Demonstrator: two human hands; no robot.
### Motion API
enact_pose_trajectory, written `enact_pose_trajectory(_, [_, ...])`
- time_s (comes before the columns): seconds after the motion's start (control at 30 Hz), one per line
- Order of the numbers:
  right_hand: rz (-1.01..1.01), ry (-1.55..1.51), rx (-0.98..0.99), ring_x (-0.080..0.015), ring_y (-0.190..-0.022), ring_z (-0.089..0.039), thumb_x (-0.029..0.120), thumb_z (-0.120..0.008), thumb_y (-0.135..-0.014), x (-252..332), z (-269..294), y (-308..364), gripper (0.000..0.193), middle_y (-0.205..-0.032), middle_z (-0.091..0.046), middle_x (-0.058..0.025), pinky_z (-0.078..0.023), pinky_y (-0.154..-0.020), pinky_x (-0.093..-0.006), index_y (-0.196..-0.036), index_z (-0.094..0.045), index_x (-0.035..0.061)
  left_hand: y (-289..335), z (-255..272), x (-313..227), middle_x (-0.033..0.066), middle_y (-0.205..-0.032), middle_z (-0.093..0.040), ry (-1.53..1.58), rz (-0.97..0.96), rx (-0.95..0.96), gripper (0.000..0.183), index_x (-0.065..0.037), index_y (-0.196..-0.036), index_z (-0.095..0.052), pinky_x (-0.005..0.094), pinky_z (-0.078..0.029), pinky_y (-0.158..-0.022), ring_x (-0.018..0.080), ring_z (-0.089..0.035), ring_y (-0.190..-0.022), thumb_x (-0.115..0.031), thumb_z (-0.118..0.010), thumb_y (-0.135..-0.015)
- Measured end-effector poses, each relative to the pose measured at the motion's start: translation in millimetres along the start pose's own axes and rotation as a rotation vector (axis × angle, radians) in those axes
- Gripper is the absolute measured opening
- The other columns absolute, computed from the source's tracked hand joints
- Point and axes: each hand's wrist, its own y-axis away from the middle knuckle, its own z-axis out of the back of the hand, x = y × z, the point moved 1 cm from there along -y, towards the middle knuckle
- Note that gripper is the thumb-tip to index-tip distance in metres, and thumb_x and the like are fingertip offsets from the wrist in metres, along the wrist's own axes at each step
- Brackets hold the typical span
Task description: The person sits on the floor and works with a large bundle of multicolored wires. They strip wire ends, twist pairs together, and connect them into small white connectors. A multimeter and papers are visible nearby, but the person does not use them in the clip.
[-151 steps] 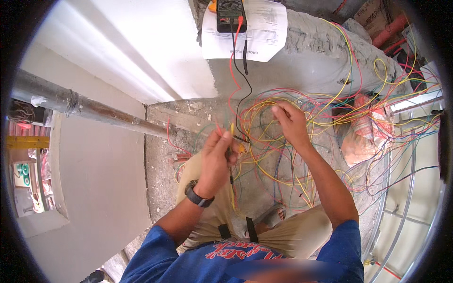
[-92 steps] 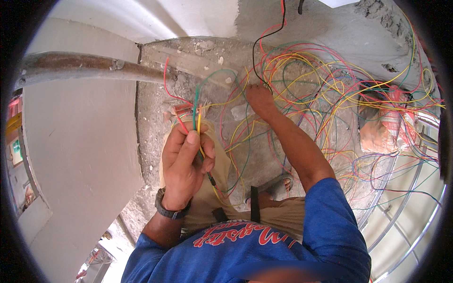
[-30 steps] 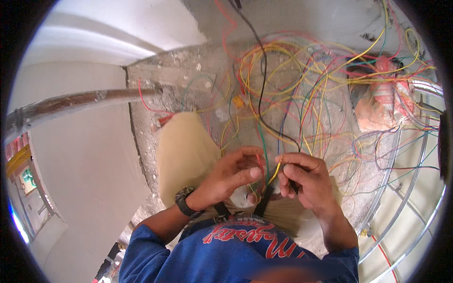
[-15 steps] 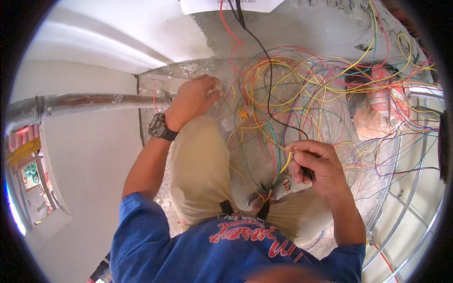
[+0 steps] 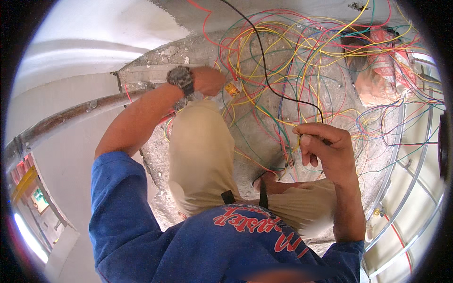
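My right hand (image 5: 328,148) is closed, thumb and forefinger pinched together, above the floor by my foot. A black cable (image 5: 265,70) curves down from the top and ends in this hand. A thin yellow wire (image 5: 298,141) hangs at the fingertips; whether they grip it is unclear. My left hand (image 5: 209,81), with a dark watch above the wrist, reaches down past my knee. Its fingers are hidden behind the back of the hand. Close beside it lie a small yellow packet (image 5: 232,89) and some clear plastic (image 5: 218,98).
Loose red, yellow, green and blue wires (image 5: 283,40) spread in tangled loops over the rough concrete floor (image 5: 255,146). A torn paper sack (image 5: 377,78) stands at the right, near curved metal bars (image 5: 415,174). A thick pipe (image 5: 71,115) runs along the left wall.
My left hand has moved right and its fingers have gone out of sight near the yellow packet. My right hand has lifted slightly. The view has shifted, bringing the wires higher in the picture.
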Motion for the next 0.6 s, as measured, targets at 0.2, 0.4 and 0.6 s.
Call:
enact_pose_trajectory(0.2, [-0.025,0.052,-0.017,-0.0099,-0.056,-0.062,0.001,-0.062,-0.093,3,-2,5,0.021,-0.072,-0.066,-0.0054,-0.043,-0.045,-0.0209,-0.111,-0.072,-0.0046,-40,-61,8,0.0156,-0.11,-0.067,-0.172,-0.117,-0.559,0.024,-0.003,-0.106,-0.067,0.0433,-0.055,-0.092,0.0327,-0.064,-0.108,-0.015,-0.056,-0.089])
enact_pose_trajectory(0.4, [-0.001,0.015,-0.018,-0.0077,-0.056,-0.062,0.004,-0.065,-0.094,6,2,10,0.02,-0.075,-0.068,-0.0037,-0.043,-0.047,-0.0208,-0.111,-0.073,-0.0031,-74,-88,19,0.0072,-0.128,-0.063,-0.2,0.022,-0.405,0.031,-0.008,-0.117,-0.068,0.043,-0.045,-0.107,0.0297,-0.059,-0.121,-0.018,-0.054,-0.091])
enact_pose_trajectory(0.6, [0.014,-0.029,-0.016,-0.0066,-0.058,-0.062,0.008,-0.066,-0.095,6,5,13,0.02,-0.078,-0.07,-0.0032,-0.044,-0.048,-0.0208,-0.111,-0.074,-0.0016,-70,-92,18,0.0047,-0.13,-0.063,-0.316,0.0,-0.639,0.031,-0.016,-0.118,-0.069,0.045,-0.041,-0.109,0.0268,-0.054,-0.128,-0.021,-0.054,-0.092])
